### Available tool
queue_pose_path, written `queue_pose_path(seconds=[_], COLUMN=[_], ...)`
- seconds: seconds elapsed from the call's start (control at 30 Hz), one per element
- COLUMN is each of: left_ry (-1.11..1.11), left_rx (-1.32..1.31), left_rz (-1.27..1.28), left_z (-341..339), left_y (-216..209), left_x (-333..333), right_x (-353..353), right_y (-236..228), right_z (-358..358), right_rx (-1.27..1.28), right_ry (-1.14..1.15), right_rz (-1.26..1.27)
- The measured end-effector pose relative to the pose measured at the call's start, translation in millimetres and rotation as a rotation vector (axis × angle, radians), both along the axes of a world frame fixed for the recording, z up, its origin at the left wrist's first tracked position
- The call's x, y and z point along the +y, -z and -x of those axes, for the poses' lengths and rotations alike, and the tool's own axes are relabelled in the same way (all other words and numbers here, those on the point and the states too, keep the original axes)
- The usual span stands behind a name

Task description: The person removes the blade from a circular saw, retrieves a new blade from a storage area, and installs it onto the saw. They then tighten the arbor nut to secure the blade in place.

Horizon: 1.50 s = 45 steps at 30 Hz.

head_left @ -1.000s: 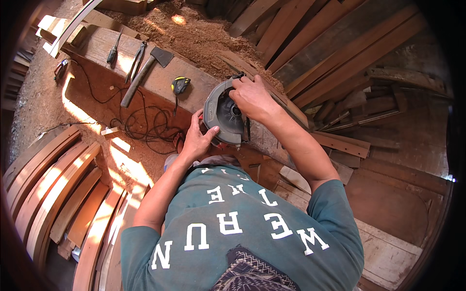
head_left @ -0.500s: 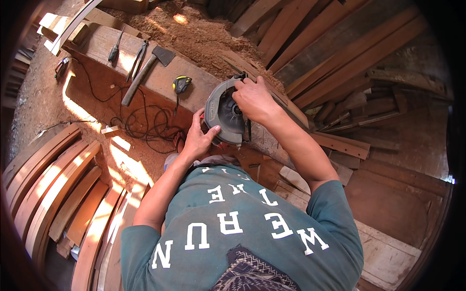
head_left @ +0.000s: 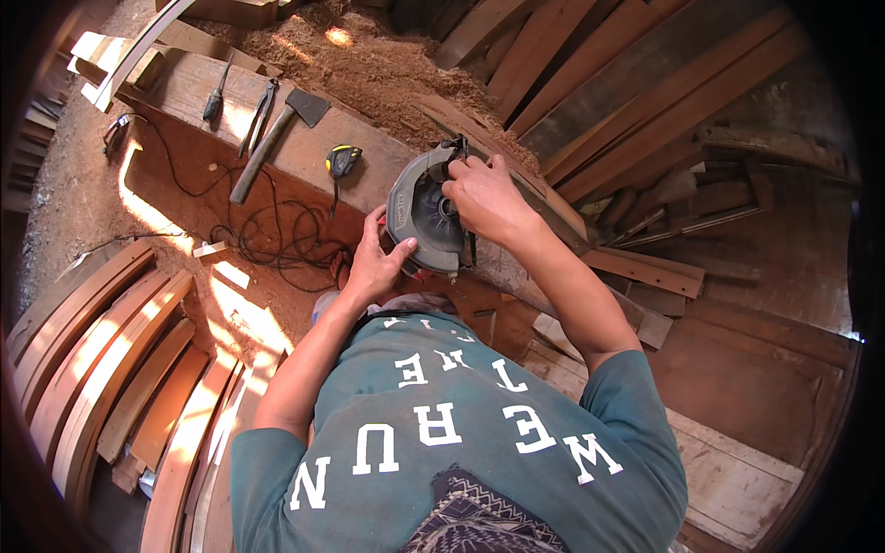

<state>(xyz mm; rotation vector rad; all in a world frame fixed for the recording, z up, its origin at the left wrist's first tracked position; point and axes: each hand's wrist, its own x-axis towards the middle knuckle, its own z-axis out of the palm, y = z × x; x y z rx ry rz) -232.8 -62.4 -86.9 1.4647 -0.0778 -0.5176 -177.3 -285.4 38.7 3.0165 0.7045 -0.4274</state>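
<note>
At the worktop (head_left: 300,158), the left fingers (head_left: 374,226) grasp a grey saw (head_left: 431,219) by its left rim. The right fingers (head_left: 458,170) curl against its upper right; their grip I cannot tell.

White capitals (head_left: 362,452) — upside down — on the green shirt (head_left: 470,387); small lettering (head_left: 402,210) on the power-tool guard (head_left: 428,235).

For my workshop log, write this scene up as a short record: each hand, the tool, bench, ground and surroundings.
Left hand: holding the saw's near-left side, thumb on its guard
Right hand: at the guard's right side, fingers bent; exact grip hidden
Tool: circular saw with rounded grey guard
Bench: screwdriver, pincers, hatchet, tape measure
Ground: loosely looped dark cord
Beyond bench: sawdust heap
Lower left: curved boards
</note>
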Motion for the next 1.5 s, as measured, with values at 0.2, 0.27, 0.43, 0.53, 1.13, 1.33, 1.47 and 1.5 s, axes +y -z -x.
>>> queue_pose_path(seconds=[0.2, 0.27, 0.43, 0.53, 1.13, 1.33, 1.47, 1.5], left_ry=[-0.002, -0.002, 0.030, 0.037, -0.012, 0.003, 0.007, 0.023], left_rx=[0.007, 0.007, -0.027, -0.015, 0.126, 0.094, 0.039, -0.051], left_rz=[0.030, 0.021, -0.029, -0.006, -0.278, -0.261, -0.214, -0.278], left_z=[1.0, 1.1, 0.3, -0.6, -18.7, -34.4, -37.1, -37.6], left_y=[9.0, 8.4, 10.6, 8.1, 30.4, -5.8, -4.8, -3.0], left_x=[0.3, 0.4, 0.7, -0.1, 70.3, 25.3, 5.7, 3.1], right_x=[0.4, 2.7, 10.8, 12.1, -109.5, -109.0, -112.9, -112.9], right_y=[3.3, 2.4, 11.0, 19.5, 251.9, 289.4, 288.6, 282.7], right_z=[22.8, 35.5, 60.1, 69.5, 193.0, 196.9, 200.6, 201.5], right_rx=[-0.145, -0.194, -0.295, -0.300, -0.381, -0.345, -0.339, -0.333], right_ry=[0.016, 0.054, 0.170, 0.297, 1.520, 1.471, 1.378, 1.377], right_rz=[-0.036, -0.060, -0.052, -0.078, -0.765, -0.691, -0.683, -0.710])
